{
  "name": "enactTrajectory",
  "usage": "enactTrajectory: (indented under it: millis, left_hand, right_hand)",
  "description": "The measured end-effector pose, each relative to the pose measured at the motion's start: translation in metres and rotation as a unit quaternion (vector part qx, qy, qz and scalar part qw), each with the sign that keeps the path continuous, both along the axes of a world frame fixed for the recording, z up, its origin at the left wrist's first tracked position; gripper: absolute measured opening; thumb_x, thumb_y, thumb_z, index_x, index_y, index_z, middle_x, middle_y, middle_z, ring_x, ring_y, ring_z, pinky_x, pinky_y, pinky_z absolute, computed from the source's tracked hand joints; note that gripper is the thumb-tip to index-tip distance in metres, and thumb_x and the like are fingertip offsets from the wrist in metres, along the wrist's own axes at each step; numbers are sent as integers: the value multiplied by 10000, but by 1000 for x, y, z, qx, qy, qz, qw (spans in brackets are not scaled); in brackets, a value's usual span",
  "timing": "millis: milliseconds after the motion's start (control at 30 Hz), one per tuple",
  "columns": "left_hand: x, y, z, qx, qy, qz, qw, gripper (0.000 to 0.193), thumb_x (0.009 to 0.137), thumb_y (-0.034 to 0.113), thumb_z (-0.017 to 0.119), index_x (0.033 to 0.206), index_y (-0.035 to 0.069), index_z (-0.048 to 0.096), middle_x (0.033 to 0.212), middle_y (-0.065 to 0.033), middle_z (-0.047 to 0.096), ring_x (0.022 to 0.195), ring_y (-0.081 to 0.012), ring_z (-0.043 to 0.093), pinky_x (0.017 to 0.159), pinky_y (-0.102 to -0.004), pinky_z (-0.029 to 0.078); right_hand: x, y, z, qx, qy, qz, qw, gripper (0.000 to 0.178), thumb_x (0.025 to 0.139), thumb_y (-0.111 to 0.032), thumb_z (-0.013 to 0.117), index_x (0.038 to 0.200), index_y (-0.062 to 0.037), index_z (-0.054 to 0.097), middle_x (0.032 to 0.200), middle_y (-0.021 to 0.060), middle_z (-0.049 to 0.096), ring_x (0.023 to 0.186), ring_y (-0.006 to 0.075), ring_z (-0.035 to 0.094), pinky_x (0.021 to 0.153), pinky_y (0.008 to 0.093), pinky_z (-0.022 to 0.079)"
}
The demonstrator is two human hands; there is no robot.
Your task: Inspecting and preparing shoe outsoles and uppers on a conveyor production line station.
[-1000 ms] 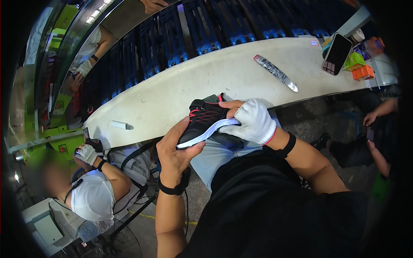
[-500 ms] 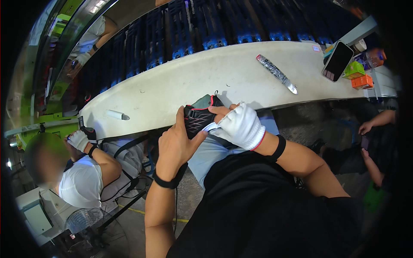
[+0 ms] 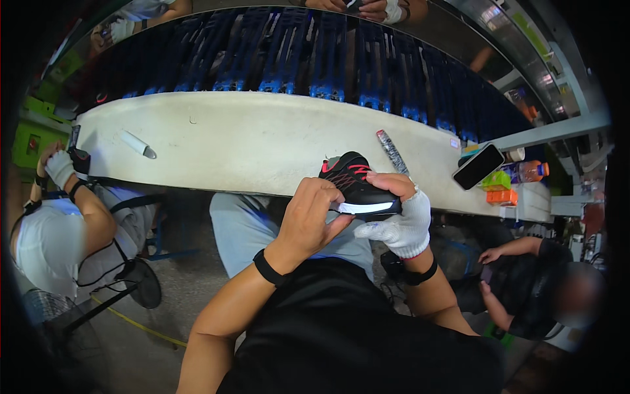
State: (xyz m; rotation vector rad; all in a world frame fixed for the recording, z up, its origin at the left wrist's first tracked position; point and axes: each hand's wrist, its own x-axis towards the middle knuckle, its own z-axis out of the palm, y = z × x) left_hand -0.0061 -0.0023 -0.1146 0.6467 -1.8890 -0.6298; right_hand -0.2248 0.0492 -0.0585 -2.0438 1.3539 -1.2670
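Observation:
A black shoe (image 3: 357,190) with red laces and a white sidewall is held just over the table's near edge, its toe turned to the right. My right hand (image 3: 410,223), in a white glove with bare fingertips, is closed around the toe end, thumb below and fingers on top. My bare left hand (image 3: 305,220) has its fingers bent against the shoe's near side, by the rear end of the white sidewall. The tips of the left fingers are partly hidden. Behind the shoe lies a knife-like tool (image 3: 392,151) with a wrapped handle, its blade end covered by the shoe.
On the pale table (image 3: 249,144) lies a white tube-shaped piece (image 3: 136,142). A phone (image 3: 479,166), an orange box (image 3: 501,197) and a bottle (image 3: 530,171) stand at right. Blue rollers (image 3: 275,59) run behind. A co-worker's gloved hand (image 3: 60,169) is at far left; another person sits right.
The shoe has been turned so its toe points right and its laces show. My right hand has shifted to the toe, and my left hand has bent its fingers against the side. The view has swung.

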Motion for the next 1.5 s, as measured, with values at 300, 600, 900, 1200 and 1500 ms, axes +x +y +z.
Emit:
enactTrajectory:
  millis: [300, 600, 900, 1200, 1500]
  left_hand:
    - [7, -9, -6, 30, 41, -63, 997, 460, 656, 26, 955, 977, 60, 627, 945, -118, 659, 859, -327, 641, 720, -403, 530]
    - [44, -9, -16, 122, -115, -64, 984, 417, 757, 160, 948, 1037, 56, 657, 1016, -111, 683, 937, -345, 667, 793, -420, 561]
    - [77, -17, -6, -32, -115, 32, 992, 659, 803, 22, 817, 1441, 92, 666, 1473, -190, 644, 1301, -423, 665, 1010, -468, 610]
    - [95, -61, 78, 40, -186, -77, 979, 759, 730, 193, 989, 1399, 30, 670, 1203, -162, 738, 1016, -339, 735, 870, -393, 612]
    - [90, -75, 75, 226, -204, -32, 952, 795, 723, 229, 1026, 1371, 9, 621, 1102, -254, 803, 1080, -450, 782, 957, -456, 605]
  right_hand:
    - [-5, -9, -9, -34, -22, 60, 997, 682, 654, -234, 1102, 1171, -64, 691, 1147, 138, 784, 1096, 325, 784, 1013, 460, 633]
    - [5, 1, -23, -25, -175, 78, 981, 366, 876, -137, 942, 1130, -67, 688, 1106, 142, 794, 1117, 344, 766, 1108, 545, 554]
    - [45, 0, -30, 97, -708, -3, 700, 230, 1148, -243, 504, 1070, -57, 614, 1042, 165, 691, 1077, 320, 692, 1198, 684, 484]
    - [48, -60, -22, 67, -140, 140, 978, 1042, 779, -397, 995, 1633, -39, 516, 1581, 162, 625, 1496, 319, 573, 1276, 435, 400]
    - [95, -95, -53, -7, -563, 148, 813, 351, 1104, -258, 630, 1370, -55, 527, 1243, 108, 599, 1180, 212, 610, 1099, 409, 485]
